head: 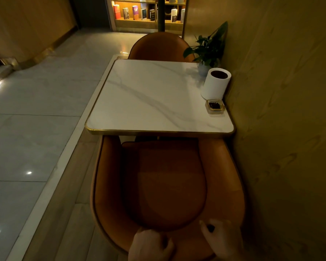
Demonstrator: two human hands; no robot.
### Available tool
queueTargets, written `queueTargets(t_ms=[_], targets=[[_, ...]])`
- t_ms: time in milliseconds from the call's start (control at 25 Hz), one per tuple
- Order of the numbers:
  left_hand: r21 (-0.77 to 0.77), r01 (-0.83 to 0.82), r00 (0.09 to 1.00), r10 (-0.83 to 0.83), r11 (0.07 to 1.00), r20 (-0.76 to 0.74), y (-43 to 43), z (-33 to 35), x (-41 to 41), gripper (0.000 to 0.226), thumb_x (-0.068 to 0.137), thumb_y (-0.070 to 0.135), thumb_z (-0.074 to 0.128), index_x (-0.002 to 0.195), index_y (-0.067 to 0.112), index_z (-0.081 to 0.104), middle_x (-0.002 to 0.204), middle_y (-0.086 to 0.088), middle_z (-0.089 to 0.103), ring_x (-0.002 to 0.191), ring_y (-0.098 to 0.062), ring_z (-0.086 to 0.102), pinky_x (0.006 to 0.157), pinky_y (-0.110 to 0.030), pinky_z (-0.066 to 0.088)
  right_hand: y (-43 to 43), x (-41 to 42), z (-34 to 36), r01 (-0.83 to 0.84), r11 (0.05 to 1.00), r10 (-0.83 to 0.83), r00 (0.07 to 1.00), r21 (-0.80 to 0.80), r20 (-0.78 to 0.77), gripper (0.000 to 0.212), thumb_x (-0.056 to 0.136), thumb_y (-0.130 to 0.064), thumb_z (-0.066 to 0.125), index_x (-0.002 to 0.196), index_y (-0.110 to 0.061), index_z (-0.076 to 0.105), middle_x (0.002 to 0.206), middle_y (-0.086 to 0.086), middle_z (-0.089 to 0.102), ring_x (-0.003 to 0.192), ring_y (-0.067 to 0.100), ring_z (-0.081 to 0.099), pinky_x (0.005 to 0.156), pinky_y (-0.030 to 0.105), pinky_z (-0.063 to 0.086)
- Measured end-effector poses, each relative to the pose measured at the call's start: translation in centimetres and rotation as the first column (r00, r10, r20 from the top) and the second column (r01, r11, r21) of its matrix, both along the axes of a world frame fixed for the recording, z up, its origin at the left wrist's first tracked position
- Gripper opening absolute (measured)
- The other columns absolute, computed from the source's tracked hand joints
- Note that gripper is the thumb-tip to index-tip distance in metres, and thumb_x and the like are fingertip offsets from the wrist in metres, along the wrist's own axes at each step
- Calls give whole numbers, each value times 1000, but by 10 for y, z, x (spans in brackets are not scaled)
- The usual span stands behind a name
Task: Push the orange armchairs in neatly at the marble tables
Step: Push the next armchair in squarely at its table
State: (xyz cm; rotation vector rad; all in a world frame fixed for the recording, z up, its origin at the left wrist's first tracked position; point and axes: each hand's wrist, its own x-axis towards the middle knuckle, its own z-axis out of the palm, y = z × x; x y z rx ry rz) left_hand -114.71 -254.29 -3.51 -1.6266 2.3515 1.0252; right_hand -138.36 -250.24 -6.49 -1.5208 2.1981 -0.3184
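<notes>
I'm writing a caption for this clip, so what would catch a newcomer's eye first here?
The bright white marble table with its gold rim stands out mid-frame, against the wall on its right. Along that wall-side edge sit a white paper roll, a small glass ashtray and a potted plant. Below, both hands rest on the back of the near orange armchair, its seat front tucked under the table edge.

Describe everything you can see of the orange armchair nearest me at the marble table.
The near orange leather-look armchair has a rounded tub back with dark piping and a darker seat cushion. It faces the white marble table with its gold rim; the seat front reaches just under that edge. Its right side sits close to the wall. Both hands, left hand and right hand, rest on the backrest top.
</notes>
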Motion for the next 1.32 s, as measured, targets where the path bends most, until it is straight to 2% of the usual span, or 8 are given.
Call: queueTargets(t_ms=[240,480,600,680,920,1120,1200,1320], targets=[[-61,7,1000,-5,998,23,-1,5,11,47,90,59,38,66,21,52,63,8,54,53,-5,48,51,-17,29,-2,14,9,5,997,0,997,74,-73,51,92,-54,54,52,-23,46,49,-6,46,45,7,45,44,20,31],[-58,-50,996,54,997,74,0,0,28,47,92,57,40,63,22,49,56,8,47,46,-7,41,48,-20,34,3,31,-1,59,998,-58,996,19,-65,47,88,-51,60,54,-21,49,48,-6,47,47,8,48,48,30,38],[-15,-86,988,87,996,125,2,-1,25,47,94,58,37,64,24,49,60,7,48,50,-8,42,79,-31,51,2,30,3,21,998,-18,998,51,-60,34,90,-49,56,67,-25,60,58,-6,55,54,6,53,52,31,46],[-12,-78,984,79,997,157,2,-1,24,49,95,58,36,62,24,48,61,7,49,55,-7,43,104,-42,41,2,32,5,-11,999,13,997,30,-70,30,90,-49,55,68,-28,60,65,-10,58,60,4,54,58,32,51],[-68,-92,984,101,993,147,7,-8,25,48,95,55,34,62,24,50,61,6,51,59,-8,47,117,-46,27,1,29,-2,-60,997,63,995,51,-73,31,90,-48,52,68,-30,63,72,-13,61,65,4,56,63,32,53],[-59,-131,987,136,990,83,4,-6,27,47,94,56,41,61,23,48,57,5,47,50,-12,43,75,-34,53,5,36,-5,0,1000,-2,996,-22,-93,40,91,-43,58,56,-23,57,54,-5,54,49,7,51,46,29,41],[-46,-151,983,155,987,98,2,-5,27,47,93,57,43,61,23,50,56,5,48,49,-12,45,57,-29,48,6,39,-3,-9,999,4,994,-46,-105,38,91,-41,61,57,-23,58,54,-7,52,49,6,49,44,27,38],[-30,-171,979,173,985,108,2,-4,26,45,93,57,45,63,23,52,58,6,50,49,-10,46,54,-26,45,6,41,1,-19,1000,16,994,-21,-107,36,91,-42,60,61,-22,59,56,-8,51,51,6,48,47,26,36]])
